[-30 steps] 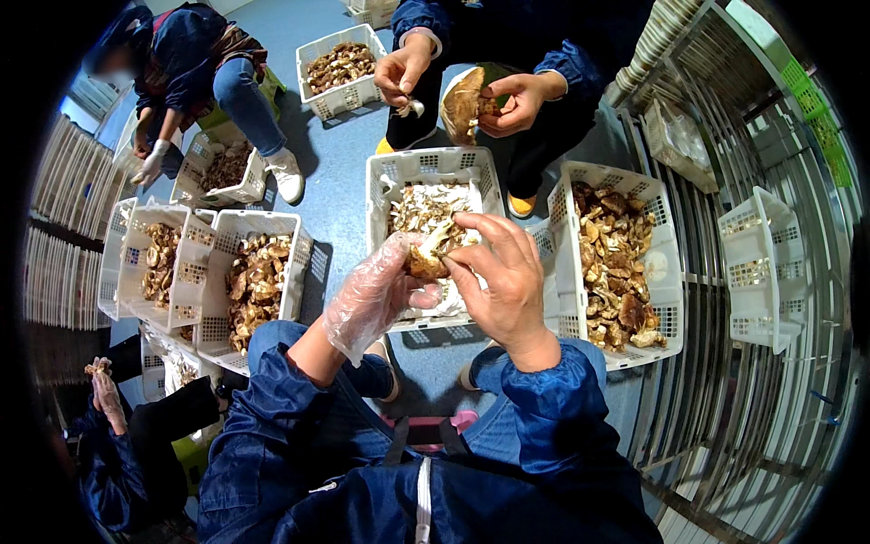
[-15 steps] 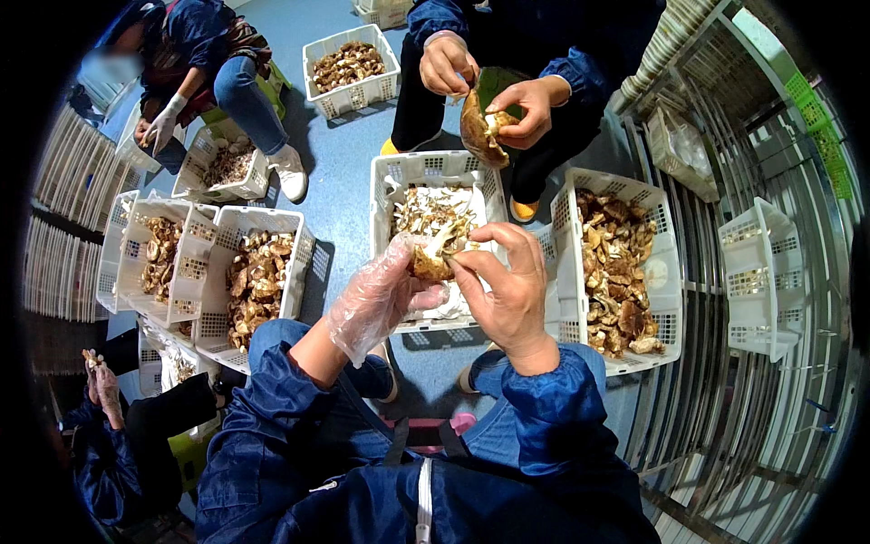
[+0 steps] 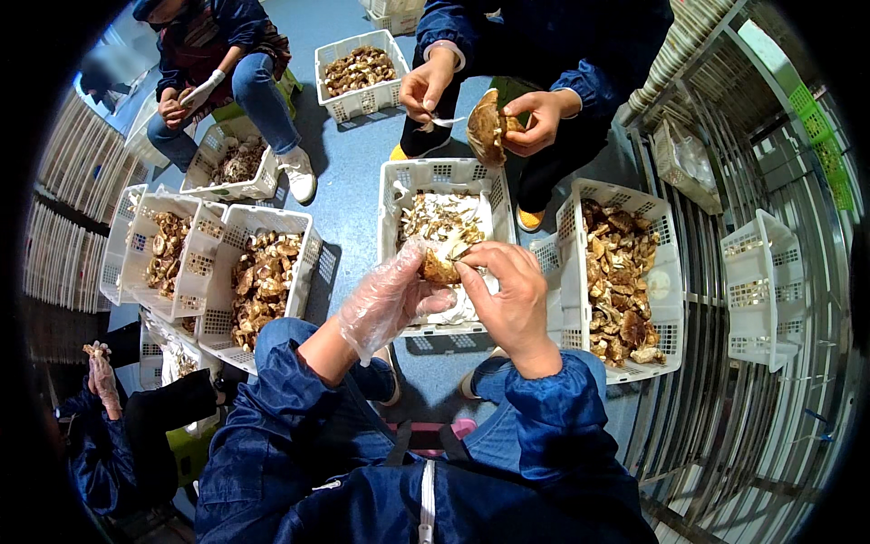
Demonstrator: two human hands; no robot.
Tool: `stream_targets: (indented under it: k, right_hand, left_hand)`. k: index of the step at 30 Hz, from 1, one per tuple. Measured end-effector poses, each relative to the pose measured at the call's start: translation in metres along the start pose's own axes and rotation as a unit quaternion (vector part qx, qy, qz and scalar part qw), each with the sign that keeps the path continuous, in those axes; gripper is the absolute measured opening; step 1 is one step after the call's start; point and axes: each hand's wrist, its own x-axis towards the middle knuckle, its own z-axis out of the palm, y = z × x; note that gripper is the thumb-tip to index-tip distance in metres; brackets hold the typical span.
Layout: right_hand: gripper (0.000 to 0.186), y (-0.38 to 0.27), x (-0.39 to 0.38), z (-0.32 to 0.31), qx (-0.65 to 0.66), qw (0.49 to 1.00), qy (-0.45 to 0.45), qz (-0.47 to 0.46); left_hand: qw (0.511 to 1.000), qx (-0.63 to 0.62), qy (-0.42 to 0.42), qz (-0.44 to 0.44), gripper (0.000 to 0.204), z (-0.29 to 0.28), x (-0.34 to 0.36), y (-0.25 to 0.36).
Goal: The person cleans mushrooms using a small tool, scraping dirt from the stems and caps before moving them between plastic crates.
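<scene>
Between my two hands is a brown-capped mushroom (image 3: pixel 440 267) with a pale stem. My left hand (image 3: pixel 388 295), in a clear plastic glove, is closed around the mushroom's left side. My right hand (image 3: pixel 509 295), bare, pinches at the mushroom's right edge with thumb and forefinger; anything small between those fingertips is hard to make out. Below them stands a white perforated crate (image 3: pixel 388 204) lined with white plastic and scattered with pale trimmings (image 3: pixel 444 216). Across from me, a co-worker's hands hold a larger brown mushroom (image 3: pixel 488 127) and a thin pale strip.
To the right, a white crate (image 3: pixel 668 299) is filled with brown mushrooms (image 3: pixel 621 272). Similar filled crates (image 3: pixel 313 245) stand at the left, and another crate (image 3: pixel 362 107) lies farther back. Metal racks (image 3: pixel 716 435) run along the right side. Other people sit at the left.
The mushroom in my hands has tipped slightly, its stem less upright. The co-worker opposite has drawn the left hand away from the larger mushroom, with a pale strip in it.
</scene>
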Motion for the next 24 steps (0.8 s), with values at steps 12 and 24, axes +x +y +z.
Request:
stream_targets:
  k: [12, 24]
  right_hand:
    - [0.009, 0.003, 0.004, -0.001, -0.034, 0.998, 0.05, -0.022]
    - [0.009, 0.035, 0.008, -0.012, -0.133, 0.99, 0.033, 0.025]
  left_hand:
    - [1.0, 0.008, 0.018, -0.019, 0.06, 0.0, -0.003, 0.007]
    - [0.998, -0.037, 0.022, -0.055, 0.062, -0.002, 0.005, 0.004]
